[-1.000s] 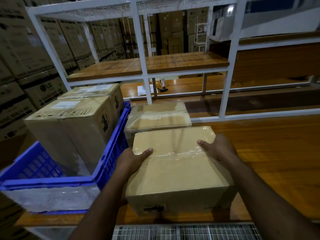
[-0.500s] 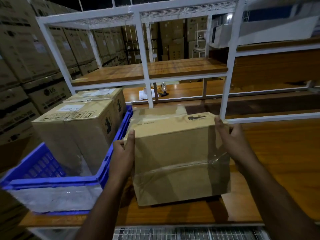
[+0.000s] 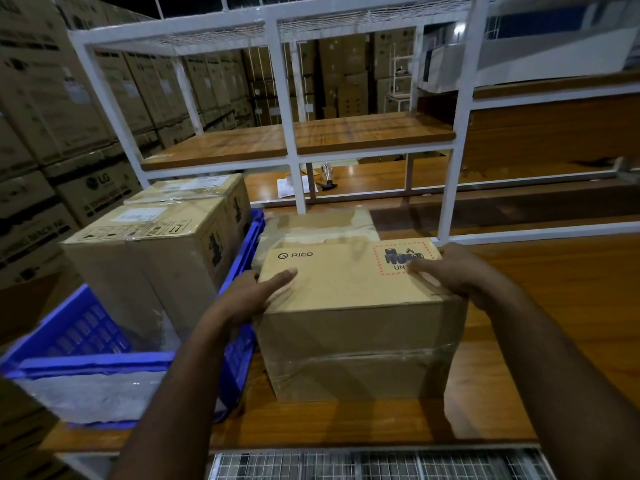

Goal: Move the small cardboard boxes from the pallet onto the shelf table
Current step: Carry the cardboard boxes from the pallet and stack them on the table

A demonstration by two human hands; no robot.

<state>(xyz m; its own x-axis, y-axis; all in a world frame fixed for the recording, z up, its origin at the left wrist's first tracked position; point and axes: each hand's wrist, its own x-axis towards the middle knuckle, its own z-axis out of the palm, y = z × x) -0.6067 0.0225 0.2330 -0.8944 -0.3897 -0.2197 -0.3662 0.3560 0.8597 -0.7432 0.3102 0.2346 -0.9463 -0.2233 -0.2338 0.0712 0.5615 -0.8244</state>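
Note:
A small cardboard box (image 3: 346,327) marked PICO on its top face stands on the wooden shelf table (image 3: 554,306), taped around its front. My left hand (image 3: 242,299) grips its upper left edge, with one digit lying on the top face. My right hand (image 3: 460,275) holds the upper right corner, fingers curled over the red-framed label. A second taped cardboard box (image 3: 311,225) sits directly behind it, touching or nearly touching.
A blue plastic crate (image 3: 86,367) to the left holds two taller cardboard boxes (image 3: 156,258). White metal shelf posts (image 3: 453,168) rise behind the boxes. A bottle (image 3: 327,173) and papers lie on a farther table. Large stacked cartons (image 3: 52,116) line the left.
The box has been turned over away from me: its taped face now points toward me and the PICO face is up. Both hands shifted to its top edges.

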